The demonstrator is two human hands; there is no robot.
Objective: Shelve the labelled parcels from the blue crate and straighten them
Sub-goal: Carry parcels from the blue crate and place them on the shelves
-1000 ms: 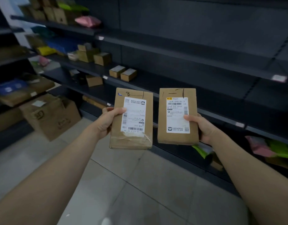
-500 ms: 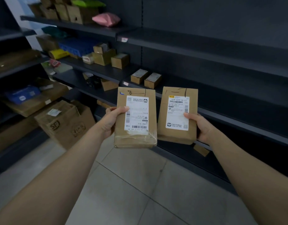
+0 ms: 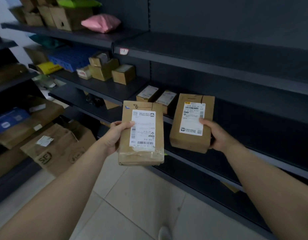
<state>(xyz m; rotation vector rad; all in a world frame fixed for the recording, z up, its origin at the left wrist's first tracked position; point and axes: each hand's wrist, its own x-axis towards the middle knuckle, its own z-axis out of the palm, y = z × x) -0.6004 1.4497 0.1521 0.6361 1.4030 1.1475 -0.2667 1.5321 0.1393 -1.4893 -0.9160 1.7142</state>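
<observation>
My left hand [image 3: 117, 134] grips a brown cardboard parcel [image 3: 142, 134] by its left edge, thumb on its white label, the number 8 written at its top. My right hand [image 3: 215, 135] grips a second brown labelled parcel [image 3: 191, 123] by its right edge, thumb on the label. Both parcels stand upright in the air in front of dark metal shelving [image 3: 219, 70]. The right parcel is higher and closer to the middle shelf [image 3: 236, 110]. No blue crate on the floor is in view.
Two small labelled boxes [image 3: 156, 96] lie on the middle shelf just behind the parcels. More cardboard boxes [image 3: 113, 71] and a blue crate-like object [image 3: 70, 58] sit one shelf up at left. A pink bag [image 3: 101, 23] lies on top. A big carton [image 3: 58, 146] stands on the floor.
The view has swung left and closer to the shelving. The right parcel has moved up and away from the left one, towards the middle shelf; both grips are unchanged.
</observation>
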